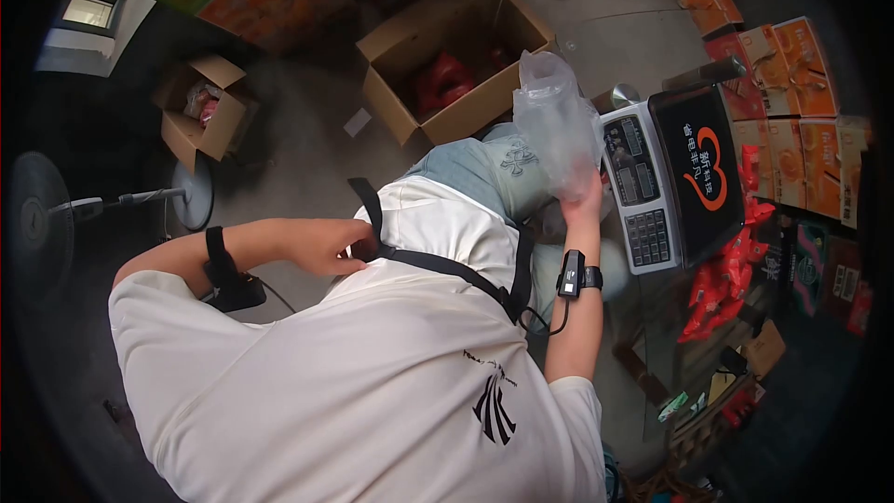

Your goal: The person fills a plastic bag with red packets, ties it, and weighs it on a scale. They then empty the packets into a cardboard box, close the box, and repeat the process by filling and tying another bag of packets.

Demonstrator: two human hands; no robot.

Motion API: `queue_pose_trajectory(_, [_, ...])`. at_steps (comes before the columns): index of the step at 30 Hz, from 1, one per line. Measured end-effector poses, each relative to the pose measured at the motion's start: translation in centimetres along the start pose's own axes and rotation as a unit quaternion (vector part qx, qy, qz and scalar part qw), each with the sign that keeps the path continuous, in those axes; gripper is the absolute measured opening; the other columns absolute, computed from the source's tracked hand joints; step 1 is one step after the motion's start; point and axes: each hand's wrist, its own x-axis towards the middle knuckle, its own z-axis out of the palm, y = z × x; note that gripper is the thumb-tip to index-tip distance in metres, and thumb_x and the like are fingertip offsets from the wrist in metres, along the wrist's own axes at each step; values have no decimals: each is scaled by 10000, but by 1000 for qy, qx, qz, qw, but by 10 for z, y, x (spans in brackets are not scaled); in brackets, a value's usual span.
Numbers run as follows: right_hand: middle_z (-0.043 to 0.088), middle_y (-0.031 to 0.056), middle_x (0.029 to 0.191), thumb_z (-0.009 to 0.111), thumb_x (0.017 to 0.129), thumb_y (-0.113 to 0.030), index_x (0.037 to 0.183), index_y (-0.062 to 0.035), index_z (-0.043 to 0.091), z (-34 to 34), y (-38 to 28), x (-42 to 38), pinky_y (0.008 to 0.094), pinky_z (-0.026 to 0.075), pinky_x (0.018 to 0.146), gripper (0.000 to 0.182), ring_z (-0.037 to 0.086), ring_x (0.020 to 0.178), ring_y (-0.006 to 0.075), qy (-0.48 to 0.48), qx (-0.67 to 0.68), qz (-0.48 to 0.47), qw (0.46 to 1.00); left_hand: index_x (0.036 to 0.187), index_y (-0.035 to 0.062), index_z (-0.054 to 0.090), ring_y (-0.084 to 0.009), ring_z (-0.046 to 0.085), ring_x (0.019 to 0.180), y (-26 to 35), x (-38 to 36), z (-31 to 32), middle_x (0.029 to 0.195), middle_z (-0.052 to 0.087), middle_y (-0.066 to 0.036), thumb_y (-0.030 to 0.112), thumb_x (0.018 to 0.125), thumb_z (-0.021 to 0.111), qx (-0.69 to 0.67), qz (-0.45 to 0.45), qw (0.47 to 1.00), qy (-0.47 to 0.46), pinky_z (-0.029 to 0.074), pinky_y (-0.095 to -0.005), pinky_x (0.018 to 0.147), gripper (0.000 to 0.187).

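My right hand (583, 188) is closed on a clear plastic bag (557, 116), which spreads out above my lap, beside the digital scale (637, 188). My left hand (337, 247) is at my waist, its fingers curled in against a black strap (438, 264) that runs across my white shirt. The fingertips of that hand are partly hidden by the strap and the shirt.
An open cardboard box (386, 98) with red packages inside stands in front of my knees. Further left are a smaller open box (214, 135) and a fan (45, 210). Red packets (722, 289) lie by the scale; orange cartons (803, 65) are stacked at right.
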Motion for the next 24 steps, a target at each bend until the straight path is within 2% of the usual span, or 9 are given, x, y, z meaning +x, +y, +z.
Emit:
queue_pose_trajectory(6, [642,53,1068,537,915,-257,1152,-101,602,-8,2,0,348,515,808,291,620,979,198,-29,-25,-12,999,1007,-16,560,-256,612,887,12,8,-6,886,617,-133,289,797,622,-5,-96,988,-118,494,-350,751,375])
queue_pose_trajectory(10, [600,124,1162,570,922,-218,1242,-32,526,10,6,-12,384,478,890,373,590,1047,254,53,-175,-87,979,1020,-10,568,-212,621,818,4,15,0,878,626,-108,303,785,678,1,-44,993,-105,509,-321,693,407])
queue_pose_trajectory(11, [577,156,1188,602,900,-196,1248,-21,514,33,2,-32,398,464,912,400,576,1073,277,89,-363,-222,900,1010,-9,565,-214,620,806,4,15,1,874,626,-105,307,781,675,2,-36,995,-90,509,-324,692,405])
queue_pose_trajectory(12, [554,188,1214,634,877,-175,1254,-9,501,59,-2,-58,411,450,934,432,562,1099,300,119,-530,-342,767,1000,-8,562,-215,619,794,4,15,2,869,626,-102,311,778,672,2,-28,997,-76,509,-326,690,403])
queue_pose_trajectory(13, [513,216,1254,671,840,-186,1269,-18,490,89,-9,-87,437,422,969,494,525,1143,356,68,-559,-459,687,1000,-8,562,-215,619,794,7,14,2,869,626,-102,311,778,672,1,-28,996,-79,509,-326,690,403])
queue_pose_trajectory(15, [543,164,1239,685,817,-187,1213,-85,561,131,-22,-136,422,429,970,427,555,1111,348,-82,-640,-503,575,977,2,587,-257,585,795,15,10,-2,860,616,-129,330,769,637,26,-35,998,-50,473,-355,708,391])
queue_pose_trajectory(19, [587,45,1205,660,821,-303,985,-140,677,165,3,-183,381,479,878,231,626,986,267,-414,-700,-183,552,1076,-6,616,-253,597,826,16,15,-15,937,645,-137,385,785,663,40,-89,991,-89,479,-349,729,489])
queue_pose_trajectory(22, [590,44,1181,653,819,-353,948,-134,678,173,33,-182,373,485,838,255,621,977,268,-470,-731,-87,487,1017,7,627,-238,599,820,12,22,-23,894,643,-126,357,772,662,57,-75,983,-155,482,-336,733,429])
queue_pose_trajectory(24, [591,43,1169,660,814,-364,935,-127,673,176,42,-175,372,485,837,267,619,975,267,-491,-717,-91,486,994,9,631,-219,596,773,0,21,-15,848,639,-118,339,768,682,49,-52,988,-137,480,-330,692,403])
